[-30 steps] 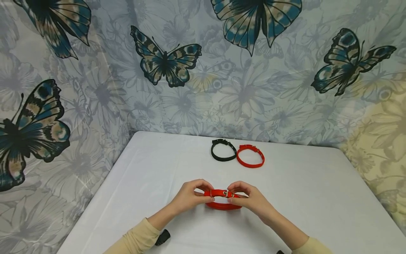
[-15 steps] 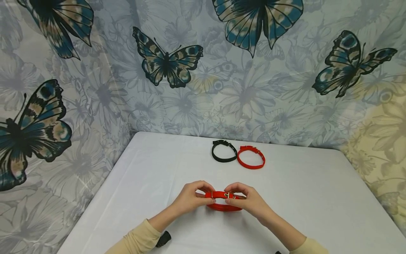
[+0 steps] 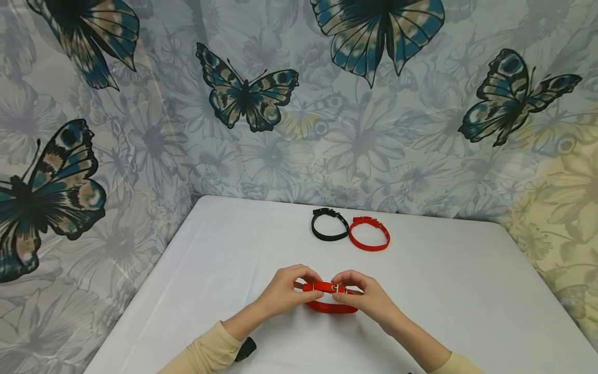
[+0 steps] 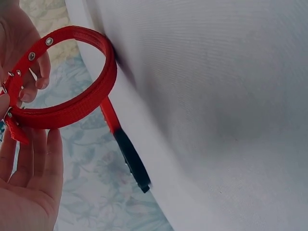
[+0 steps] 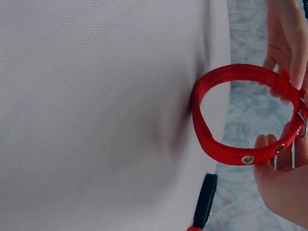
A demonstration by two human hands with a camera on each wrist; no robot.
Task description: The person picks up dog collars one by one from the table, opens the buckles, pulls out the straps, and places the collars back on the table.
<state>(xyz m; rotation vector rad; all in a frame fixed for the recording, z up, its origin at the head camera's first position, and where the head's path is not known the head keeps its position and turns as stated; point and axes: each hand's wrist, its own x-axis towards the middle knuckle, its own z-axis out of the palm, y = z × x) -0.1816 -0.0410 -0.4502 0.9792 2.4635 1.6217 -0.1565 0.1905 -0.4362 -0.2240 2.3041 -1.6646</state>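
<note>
A red buckled collar point(image 3: 331, 307), looped into a ring, stands on edge in front of the person. The left hand point(image 3: 285, 293) pinches its upper strap on the left side between thumb and fingers. On the other side of the metal buckle point(image 3: 335, 288), the right hand point(image 3: 371, 297) pinches the strap too. In the left wrist view the collar point(image 4: 72, 113) touches the white cloth with its far curve. Metal eyelets point(image 5: 247, 159) show along the band in the right wrist view. Part of the buckle is hidden by fingers.
Farther back on the white table point(image 3: 444, 280) lie a black collar point(image 3: 329, 238) and another red collar point(image 3: 369, 247), side by side and touching. A small black object point(image 3: 245, 349) is beside the left sleeve. Butterfly-patterned fabric point(image 3: 364, 156) hangs behind.
The left hand has shifted slightly right, closer to the buckle. Both hands still pinch the red collar, and the other collars stay where they are.
</note>
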